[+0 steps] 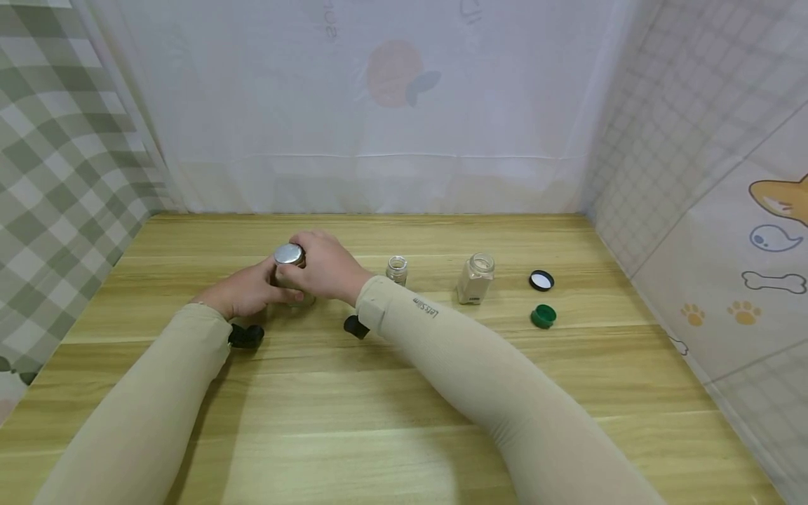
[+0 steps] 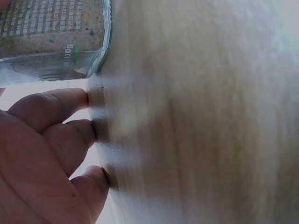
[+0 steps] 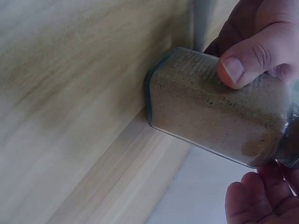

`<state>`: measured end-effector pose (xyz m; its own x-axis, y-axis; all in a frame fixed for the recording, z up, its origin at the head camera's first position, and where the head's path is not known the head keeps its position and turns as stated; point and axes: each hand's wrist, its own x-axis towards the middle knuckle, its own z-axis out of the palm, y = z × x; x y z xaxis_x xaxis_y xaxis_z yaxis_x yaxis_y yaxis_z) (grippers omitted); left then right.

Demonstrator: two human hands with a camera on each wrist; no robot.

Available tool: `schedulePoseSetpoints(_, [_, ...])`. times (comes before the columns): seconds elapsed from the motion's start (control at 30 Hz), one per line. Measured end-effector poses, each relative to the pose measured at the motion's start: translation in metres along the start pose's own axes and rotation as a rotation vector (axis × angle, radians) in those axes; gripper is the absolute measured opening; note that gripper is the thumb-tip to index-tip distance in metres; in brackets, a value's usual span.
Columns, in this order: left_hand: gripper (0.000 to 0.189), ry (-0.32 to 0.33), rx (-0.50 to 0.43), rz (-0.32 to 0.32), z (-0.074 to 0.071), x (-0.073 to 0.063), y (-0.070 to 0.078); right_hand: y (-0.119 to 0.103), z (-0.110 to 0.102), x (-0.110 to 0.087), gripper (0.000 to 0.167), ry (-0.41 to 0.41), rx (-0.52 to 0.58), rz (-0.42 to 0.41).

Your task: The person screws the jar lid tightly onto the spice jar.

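Note:
A square glass seasoning jar (image 3: 205, 102) full of speckled brown powder stands at the left part of the table, its round silver top (image 1: 289, 254) facing up. My left hand (image 1: 243, 291) grips the jar's body, with the thumb (image 3: 247, 60) pressed on the printed side. In the left wrist view, other fingers (image 2: 56, 105) of that hand reach down to the tabletop beside the jar (image 2: 42, 37). My right hand (image 1: 325, 266) holds the jar round its top end, thumb in front. In the right wrist view, its curled fingers (image 3: 254, 193) are by the neck.
Right of the hands stand a small uncapped glass bottle (image 1: 397, 270), partly behind my right sleeve, and a larger uncapped jar (image 1: 475, 282) of pale powder. Farther right lie a black lid (image 1: 541, 280), white inside up, and a green cap (image 1: 543, 316). A white curtain (image 1: 379, 182) backs the table.

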<state>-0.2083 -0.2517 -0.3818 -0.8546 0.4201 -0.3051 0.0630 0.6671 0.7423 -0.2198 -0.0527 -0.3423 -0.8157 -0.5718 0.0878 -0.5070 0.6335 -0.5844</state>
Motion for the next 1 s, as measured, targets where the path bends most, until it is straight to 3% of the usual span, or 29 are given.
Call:
schedulePoseSetpoints(0.2, [0.099,0.003,-0.008,0.014,0.0006,-0.0007,0.0010,0.0019,0.0021,-0.0009,0.038,0.028,0.050,0.012])
schedulePoseSetpoints(0.43, [0.099,0.002,-0.013,0.010,0.0009,-0.0004,0.0011,0.0020,0.0023,-0.0027,0.064,-0.010,0.052,0.044])
schedulePoseSetpoints(0.77, [0.101,0.005,-0.018,0.016,0.0011,0.0006,-0.0007,0.0037,0.0044,-0.0027,0.031,0.019,0.102,0.010])
schedulePoseSetpoints(0.9, [0.100,0.006,-0.014,0.022,0.0009,0.0000,-0.0017,0.0035,0.0049,-0.0026,0.034,0.021,0.123,0.029])
schedulePoseSetpoints(1.0, [0.100,0.008,0.001,0.023,0.0008,-0.0005,-0.0011,0.0037,0.0046,-0.0023,0.049,0.009,0.115,0.041])
